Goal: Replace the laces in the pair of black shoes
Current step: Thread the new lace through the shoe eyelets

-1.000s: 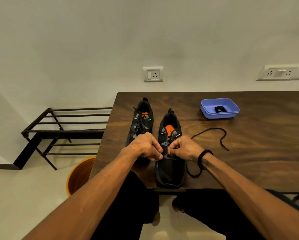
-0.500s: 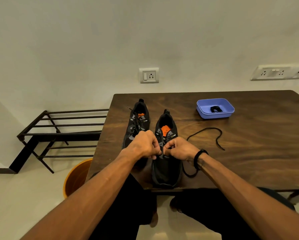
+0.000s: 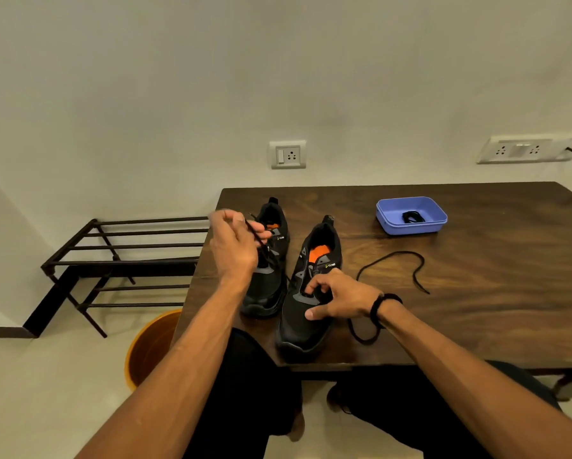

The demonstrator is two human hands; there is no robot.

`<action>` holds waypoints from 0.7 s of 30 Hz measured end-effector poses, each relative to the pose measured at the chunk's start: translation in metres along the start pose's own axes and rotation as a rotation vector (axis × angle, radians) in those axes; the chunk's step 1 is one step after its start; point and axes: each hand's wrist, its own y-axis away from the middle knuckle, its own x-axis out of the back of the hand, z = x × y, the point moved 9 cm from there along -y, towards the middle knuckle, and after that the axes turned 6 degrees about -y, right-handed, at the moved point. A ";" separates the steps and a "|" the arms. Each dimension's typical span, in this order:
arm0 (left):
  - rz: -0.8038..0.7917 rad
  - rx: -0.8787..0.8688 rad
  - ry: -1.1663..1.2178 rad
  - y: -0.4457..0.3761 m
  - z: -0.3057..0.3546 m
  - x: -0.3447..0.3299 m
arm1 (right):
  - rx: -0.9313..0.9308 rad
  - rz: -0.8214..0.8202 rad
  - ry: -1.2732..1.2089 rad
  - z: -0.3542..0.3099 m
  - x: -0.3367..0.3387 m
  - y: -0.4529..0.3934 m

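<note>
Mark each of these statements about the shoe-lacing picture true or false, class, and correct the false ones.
1. The left hand is raised and pinches a thin black lace end. True.
2. The right hand rests on the shoe nearer the table's left edge. False: it rests on the right-hand black shoe, fingers at its eyelets.
3. The shallow blue plastic tray holds a coiled black lace. True.
4. A loose black lace lies on the dark wooden table right of the shoes. True.
5. The orange bucket stands on the table. False: it stands on the floor beside it.
</note>
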 end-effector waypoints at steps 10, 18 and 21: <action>0.401 -0.415 -0.221 0.003 0.039 0.046 | 0.040 0.259 0.175 0.006 0.048 0.007; -0.979 -0.086 -1.148 0.054 -0.058 -0.100 | 0.056 0.283 0.170 0.009 0.044 0.009; -1.102 -0.109 -1.165 0.069 -0.058 -0.119 | 0.057 0.305 0.147 0.010 0.046 0.012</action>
